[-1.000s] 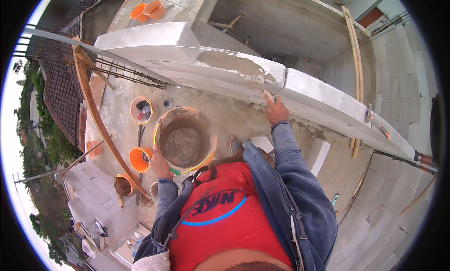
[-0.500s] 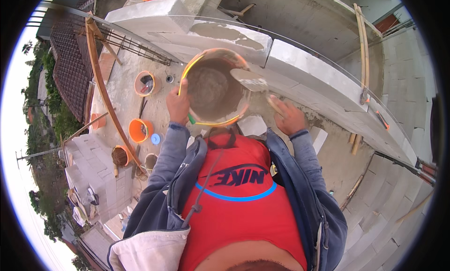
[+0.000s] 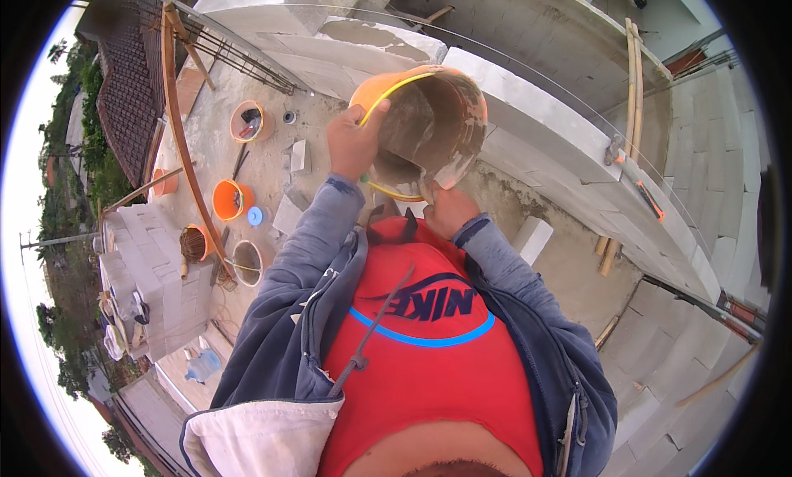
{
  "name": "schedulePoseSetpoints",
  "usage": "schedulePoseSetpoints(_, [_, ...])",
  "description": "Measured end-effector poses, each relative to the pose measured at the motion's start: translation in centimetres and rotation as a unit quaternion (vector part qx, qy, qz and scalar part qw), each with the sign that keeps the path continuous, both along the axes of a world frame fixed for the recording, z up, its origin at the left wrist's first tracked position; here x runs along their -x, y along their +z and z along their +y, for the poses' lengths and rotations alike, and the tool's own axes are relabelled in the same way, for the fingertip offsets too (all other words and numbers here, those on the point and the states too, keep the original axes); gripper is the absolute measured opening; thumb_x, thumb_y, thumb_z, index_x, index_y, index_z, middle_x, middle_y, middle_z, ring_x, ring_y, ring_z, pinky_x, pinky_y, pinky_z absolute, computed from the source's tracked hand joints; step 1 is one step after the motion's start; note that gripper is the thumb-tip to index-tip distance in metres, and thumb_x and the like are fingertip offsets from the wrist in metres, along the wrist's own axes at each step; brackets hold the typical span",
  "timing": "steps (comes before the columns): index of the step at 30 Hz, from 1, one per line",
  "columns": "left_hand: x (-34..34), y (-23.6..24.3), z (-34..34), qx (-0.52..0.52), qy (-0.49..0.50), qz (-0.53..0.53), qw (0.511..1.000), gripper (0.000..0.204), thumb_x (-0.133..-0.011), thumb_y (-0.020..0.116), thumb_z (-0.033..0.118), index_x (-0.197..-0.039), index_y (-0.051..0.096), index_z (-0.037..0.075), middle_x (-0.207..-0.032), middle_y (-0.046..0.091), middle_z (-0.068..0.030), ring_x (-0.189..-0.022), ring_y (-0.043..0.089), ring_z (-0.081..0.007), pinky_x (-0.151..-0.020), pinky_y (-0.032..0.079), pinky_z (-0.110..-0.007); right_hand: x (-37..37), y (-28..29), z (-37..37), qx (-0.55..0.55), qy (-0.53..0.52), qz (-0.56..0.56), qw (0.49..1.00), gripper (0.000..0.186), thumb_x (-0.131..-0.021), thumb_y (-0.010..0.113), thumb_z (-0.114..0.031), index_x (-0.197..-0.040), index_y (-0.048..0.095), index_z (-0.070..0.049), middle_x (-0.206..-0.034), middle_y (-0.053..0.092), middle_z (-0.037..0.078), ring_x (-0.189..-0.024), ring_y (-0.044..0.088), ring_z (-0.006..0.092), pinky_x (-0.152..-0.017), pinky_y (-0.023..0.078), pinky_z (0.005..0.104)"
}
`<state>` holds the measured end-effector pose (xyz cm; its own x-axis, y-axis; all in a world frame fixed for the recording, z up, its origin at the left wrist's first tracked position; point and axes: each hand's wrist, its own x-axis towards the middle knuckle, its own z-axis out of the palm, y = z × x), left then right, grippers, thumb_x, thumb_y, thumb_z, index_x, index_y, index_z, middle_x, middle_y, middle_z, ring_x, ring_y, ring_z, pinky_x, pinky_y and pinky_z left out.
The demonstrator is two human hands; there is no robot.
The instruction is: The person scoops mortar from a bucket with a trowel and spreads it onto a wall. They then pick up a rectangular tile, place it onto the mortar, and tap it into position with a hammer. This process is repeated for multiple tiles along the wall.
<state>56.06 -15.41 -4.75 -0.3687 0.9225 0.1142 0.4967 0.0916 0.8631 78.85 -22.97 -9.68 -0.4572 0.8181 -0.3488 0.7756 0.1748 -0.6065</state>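
An orange bucket (image 3: 425, 118) with grey mortar smeared over its inside is held up in front of me, tilted so that its mouth faces me. My left hand (image 3: 353, 143) grips the bucket's left rim, beside a yellow handle (image 3: 394, 91). At the lower rim, my right hand (image 3: 450, 211) is closed round the trowel's handle, which the fingers hide. What looks like the trowel's blade (image 3: 398, 169) reaches into the bucket, dark against the mortar.
Beyond the bucket runs a low wall of pale blocks (image 3: 536, 118), with wet mortar (image 3: 371, 36) on its top and a hammer-like tool (image 3: 615, 147). Orange buckets (image 3: 233, 199), a whitish bucket (image 3: 249, 261) and a loose block (image 3: 533, 238) stand on the floor. A curved wooden pole (image 3: 180, 122) rises at left.
The bucket has moved right and up, and now tilts more. My right hand has come left to its lower rim, with the trowel's blade lowered from the right side into the bucket.
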Motion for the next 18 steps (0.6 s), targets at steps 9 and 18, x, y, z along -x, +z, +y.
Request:
schedulePoseSetpoints(9, [-0.6,-2.3,0.7,0.039,0.026,0.02,0.999,0.066,-0.104,0.066,0.053,-0.071,0.059,-0.004,-0.06,0.047,-0.0081,-0.059,0.043,-0.0164,-0.056,0.039,-0.042,-2.8,-2.6,3.4,0.487,-0.107,0.375,0.781,0.044,-0.101,0.06,-0.024,-0.142,0.057,-0.008,-0.086,0.068,0.015,-0.046,0.059,0.0195,-0.039,0.047,0.0339])
schedulePoseSetpoints(18, [9.5,-8.5,-1.1,0.13,0.169,-0.077,0.974,0.074,-0.108,0.055,0.061,-0.079,0.065,-0.007,-0.066,0.055,-0.0078,-0.068,0.049,-0.0158,-0.063,0.041,-0.041,-2.5,-3.7,11.9,0.337,-0.228,0.466,0.786,0.056,-0.099,0.06,-0.021,-0.153,0.05,-0.012,-0.085,0.066,0.013,-0.048,0.057,0.0178,-0.04,0.046,0.0333])
